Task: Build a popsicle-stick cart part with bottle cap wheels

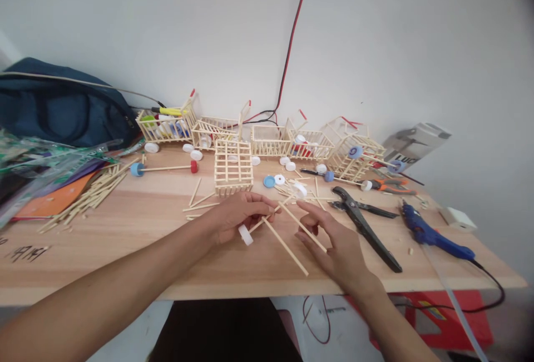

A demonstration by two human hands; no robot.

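My left hand (237, 216) is closed round a thin wooden stick with a white bottle cap (246, 234) on its near end. My right hand (334, 242) hovers just to the right with its fingers spread, and its fingertips touch a loose wooden stick (302, 227). Another loose stick (286, 247) lies on the wooden table (146, 239) between the two hands. A small stick-built cage (233, 167) stands upright just beyond my left hand.
A row of stick carts (271, 139) with bottle-cap wheels lines the wall. Black cutting pliers (367, 228) and a blue glue gun (434, 234) lie to the right. A stick pile (89, 195), coloured paper and a dark blue bag (62, 106) sit at left.
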